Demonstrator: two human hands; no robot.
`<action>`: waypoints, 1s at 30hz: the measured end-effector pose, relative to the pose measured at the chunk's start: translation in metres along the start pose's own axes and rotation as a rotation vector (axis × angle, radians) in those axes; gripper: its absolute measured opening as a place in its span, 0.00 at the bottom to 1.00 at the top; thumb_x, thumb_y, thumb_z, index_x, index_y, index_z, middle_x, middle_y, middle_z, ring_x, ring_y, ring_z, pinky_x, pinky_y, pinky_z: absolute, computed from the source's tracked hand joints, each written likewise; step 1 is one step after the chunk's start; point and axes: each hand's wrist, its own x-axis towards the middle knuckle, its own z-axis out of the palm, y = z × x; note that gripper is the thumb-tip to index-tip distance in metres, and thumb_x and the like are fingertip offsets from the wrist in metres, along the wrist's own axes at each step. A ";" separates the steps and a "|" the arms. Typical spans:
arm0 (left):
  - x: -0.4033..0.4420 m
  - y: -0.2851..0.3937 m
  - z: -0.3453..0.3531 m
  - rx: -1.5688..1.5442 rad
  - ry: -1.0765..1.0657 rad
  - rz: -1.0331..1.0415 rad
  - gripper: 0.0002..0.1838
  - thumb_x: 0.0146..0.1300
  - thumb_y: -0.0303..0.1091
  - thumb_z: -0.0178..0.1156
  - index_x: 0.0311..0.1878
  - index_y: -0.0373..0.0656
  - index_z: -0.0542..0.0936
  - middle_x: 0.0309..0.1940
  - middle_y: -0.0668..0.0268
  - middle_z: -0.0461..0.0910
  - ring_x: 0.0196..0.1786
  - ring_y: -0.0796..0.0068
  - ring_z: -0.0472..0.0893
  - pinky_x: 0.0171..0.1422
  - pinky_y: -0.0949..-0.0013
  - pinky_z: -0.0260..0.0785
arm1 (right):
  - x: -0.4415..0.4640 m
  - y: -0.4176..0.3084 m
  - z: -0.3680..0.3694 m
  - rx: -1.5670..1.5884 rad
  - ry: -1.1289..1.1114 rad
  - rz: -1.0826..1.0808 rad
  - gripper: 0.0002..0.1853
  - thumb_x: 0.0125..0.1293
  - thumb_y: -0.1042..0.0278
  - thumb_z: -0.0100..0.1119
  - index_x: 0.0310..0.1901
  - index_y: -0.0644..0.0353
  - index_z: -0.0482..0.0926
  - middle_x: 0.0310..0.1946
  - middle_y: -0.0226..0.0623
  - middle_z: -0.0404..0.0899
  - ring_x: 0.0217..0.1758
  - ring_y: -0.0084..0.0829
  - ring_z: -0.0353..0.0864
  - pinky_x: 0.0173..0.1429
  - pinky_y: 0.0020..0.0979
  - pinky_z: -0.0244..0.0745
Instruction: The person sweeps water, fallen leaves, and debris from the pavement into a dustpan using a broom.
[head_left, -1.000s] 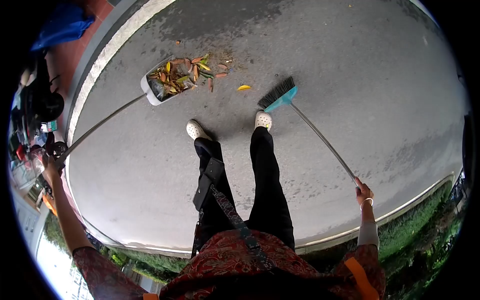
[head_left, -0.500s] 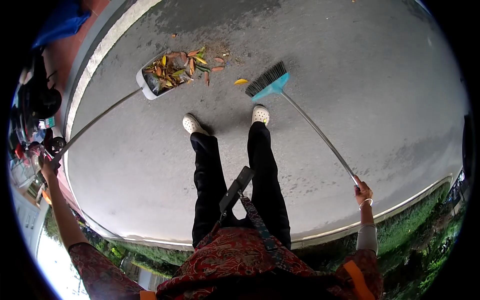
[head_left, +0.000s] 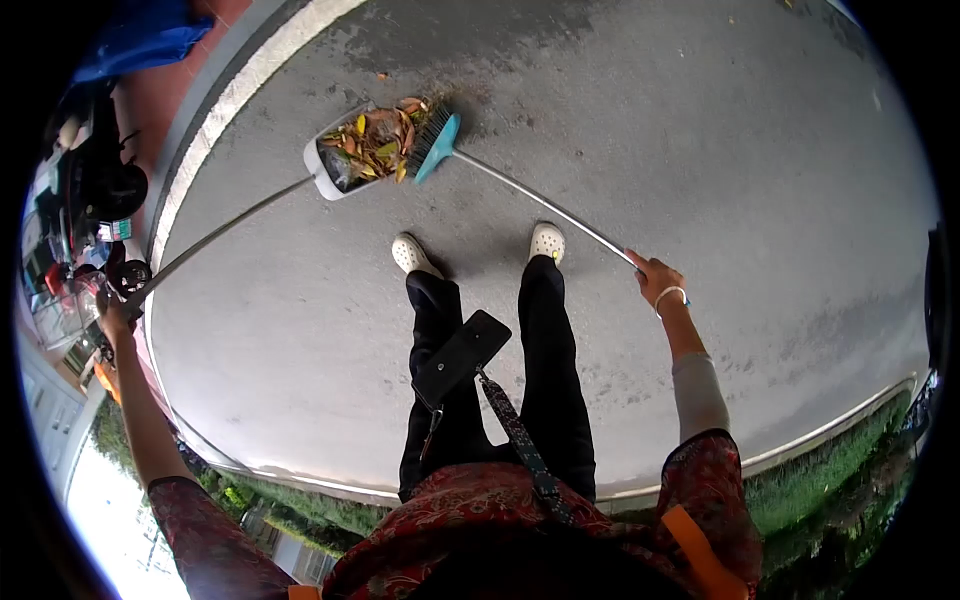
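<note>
The right hand (head_left: 657,277) gripped a teal-headed broom with a metal handle (head_left: 437,150), apparently mid-sweep, dark bristles against brown and yellow leaves (head_left: 380,140). Beyond the left hand (head_left: 113,310), closed round its long handle, a white-rimmed dustpan (head_left: 318,168) held many; the stroke called for a steady pan.

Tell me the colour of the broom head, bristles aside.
The broom head is teal, a blue-green; it shows best in the head view.

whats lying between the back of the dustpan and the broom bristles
Leaves, mostly brown and yellow, lie between the white back edge of the dustpan and the broom bristles, as the head view shows.
</note>
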 end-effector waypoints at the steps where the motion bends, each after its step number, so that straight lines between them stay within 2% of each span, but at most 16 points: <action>1: -0.004 0.003 0.004 0.118 0.026 0.039 0.26 0.55 0.36 0.51 0.58 0.47 0.63 0.43 0.58 0.72 0.19 0.73 0.74 0.16 0.74 0.66 | -0.006 -0.001 -0.009 -0.005 0.016 -0.005 0.23 0.60 0.62 0.48 0.56 0.27 0.60 0.35 0.33 0.74 0.39 0.32 0.75 0.43 0.35 0.70; 3: -0.016 0.010 0.011 0.023 0.022 0.103 0.32 0.49 0.39 0.53 0.60 0.47 0.59 0.45 0.60 0.71 0.32 0.68 0.75 0.22 0.73 0.68 | -0.036 0.011 -0.022 -0.057 -0.002 -0.006 0.25 0.60 0.62 0.47 0.57 0.24 0.57 0.37 0.32 0.73 0.40 0.30 0.75 0.44 0.32 0.71; 5: -0.003 -0.004 0.012 0.193 0.104 0.244 0.32 0.49 0.40 0.53 0.60 0.46 0.59 0.44 0.59 0.71 0.29 0.69 0.74 0.18 0.73 0.65 | -0.066 0.022 -0.045 -0.106 -0.039 0.074 0.25 0.60 0.62 0.48 0.57 0.24 0.57 0.37 0.32 0.74 0.40 0.30 0.76 0.44 0.33 0.72; 8: -0.052 0.049 0.029 0.081 0.055 -0.026 0.33 0.49 0.40 0.53 0.60 0.44 0.59 0.46 0.55 0.71 0.19 0.71 0.71 0.12 0.73 0.58 | -0.088 0.047 -0.062 -0.118 0.015 0.107 0.25 0.60 0.62 0.48 0.58 0.26 0.57 0.36 0.33 0.74 0.40 0.31 0.76 0.42 0.34 0.72; 9: -0.049 0.045 0.030 0.128 0.069 -0.015 0.33 0.50 0.40 0.53 0.60 0.43 0.58 0.49 0.54 0.69 0.29 0.67 0.75 0.22 0.70 0.66 | -0.087 0.050 -0.067 -0.119 0.035 0.102 0.26 0.60 0.62 0.48 0.58 0.26 0.57 0.36 0.33 0.74 0.40 0.31 0.76 0.42 0.35 0.72; 11: -0.029 0.016 0.035 0.039 0.164 0.254 0.32 0.50 0.38 0.53 0.60 0.42 0.59 0.51 0.54 0.68 0.43 0.63 0.74 0.42 0.68 0.68 | -0.062 0.032 -0.084 -0.116 -0.011 0.129 0.26 0.60 0.62 0.47 0.59 0.25 0.56 0.39 0.34 0.74 0.42 0.31 0.75 0.46 0.35 0.71; 13: -0.033 0.020 0.036 0.159 0.162 0.256 0.32 0.50 0.37 0.53 0.60 0.41 0.59 0.54 0.54 0.67 0.55 0.62 0.68 0.56 0.69 0.59 | -0.031 0.000 -0.087 -0.072 -0.078 0.150 0.26 0.61 0.62 0.46 0.59 0.24 0.55 0.43 0.35 0.74 0.45 0.32 0.74 0.49 0.36 0.69; 14: -0.045 0.037 0.039 0.156 0.181 0.190 0.32 0.50 0.37 0.53 0.60 0.40 0.59 0.55 0.55 0.66 0.55 0.61 0.68 0.57 0.69 0.58 | -0.023 -0.018 -0.086 -0.098 -0.076 0.142 0.26 0.61 0.62 0.46 0.59 0.24 0.55 0.44 0.36 0.73 0.46 0.33 0.74 0.50 0.36 0.68; 19: -0.046 0.036 0.043 0.125 0.185 0.211 0.33 0.50 0.41 0.54 0.60 0.43 0.57 0.55 0.54 0.66 0.56 0.57 0.67 0.57 0.65 0.59 | -0.041 -0.105 -0.113 -0.149 -0.024 0.016 0.26 0.60 0.64 0.46 0.59 0.25 0.55 0.44 0.37 0.73 0.48 0.35 0.72 0.51 0.36 0.67; 21: -0.053 0.044 0.045 0.176 0.166 0.113 0.32 0.51 0.42 0.54 0.60 0.49 0.57 0.52 0.53 0.68 0.53 0.53 0.69 0.56 0.62 0.60 | -0.068 -0.110 -0.126 -0.152 -0.026 0.046 0.25 0.60 0.63 0.47 0.58 0.27 0.57 0.44 0.37 0.74 0.49 0.36 0.72 0.51 0.36 0.67; 23: -0.065 0.056 0.046 0.190 0.184 0.113 0.32 0.50 0.42 0.54 0.60 0.48 0.57 0.52 0.53 0.69 0.53 0.52 0.69 0.55 0.61 0.60 | -0.104 -0.106 -0.144 0.075 -0.020 0.042 0.26 0.57 0.63 0.50 0.58 0.32 0.59 0.45 0.38 0.74 0.44 0.39 0.74 0.49 0.36 0.68; 24: -0.071 0.064 0.046 0.185 0.170 0.081 0.33 0.50 0.42 0.54 0.60 0.48 0.57 0.52 0.53 0.69 0.53 0.51 0.69 0.55 0.60 0.60 | -0.111 -0.102 -0.150 0.068 -0.008 0.047 0.26 0.57 0.63 0.50 0.58 0.32 0.59 0.45 0.38 0.74 0.44 0.39 0.74 0.49 0.36 0.68; 26: -0.076 0.069 0.045 0.143 0.152 0.090 0.34 0.50 0.43 0.54 0.61 0.49 0.55 0.51 0.53 0.69 0.52 0.50 0.69 0.54 0.59 0.61 | -0.128 -0.096 -0.154 0.312 -0.025 -0.002 0.23 0.59 0.60 0.47 0.57 0.43 0.61 0.48 0.44 0.72 0.50 0.42 0.71 0.52 0.37 0.65; 27: -0.073 0.062 0.050 0.107 0.197 0.156 0.35 0.50 0.44 0.54 0.61 0.48 0.54 0.50 0.53 0.70 0.51 0.50 0.70 0.53 0.59 0.62 | -0.127 -0.104 -0.150 0.303 -0.022 0.008 0.23 0.59 0.60 0.47 0.57 0.43 0.61 0.48 0.44 0.72 0.50 0.42 0.71 0.52 0.37 0.65; 29: -0.078 0.066 0.053 0.075 0.201 0.170 0.35 0.50 0.44 0.54 0.61 0.48 0.54 0.48 0.50 0.71 0.49 0.49 0.71 0.52 0.58 0.62 | -0.101 -0.142 -0.148 0.179 0.058 0.033 0.20 0.61 0.58 0.43 0.54 0.53 0.64 0.47 0.51 0.70 0.50 0.45 0.71 0.52 0.40 0.65; 30: -0.082 0.072 0.052 0.079 0.169 0.124 0.35 0.50 0.44 0.54 0.61 0.47 0.53 0.47 0.48 0.71 0.49 0.48 0.71 0.52 0.58 0.63 | -0.099 -0.177 -0.157 0.206 -0.022 0.066 0.20 0.61 0.58 0.41 0.54 0.57 0.64 0.47 0.54 0.70 0.49 0.46 0.71 0.52 0.41 0.65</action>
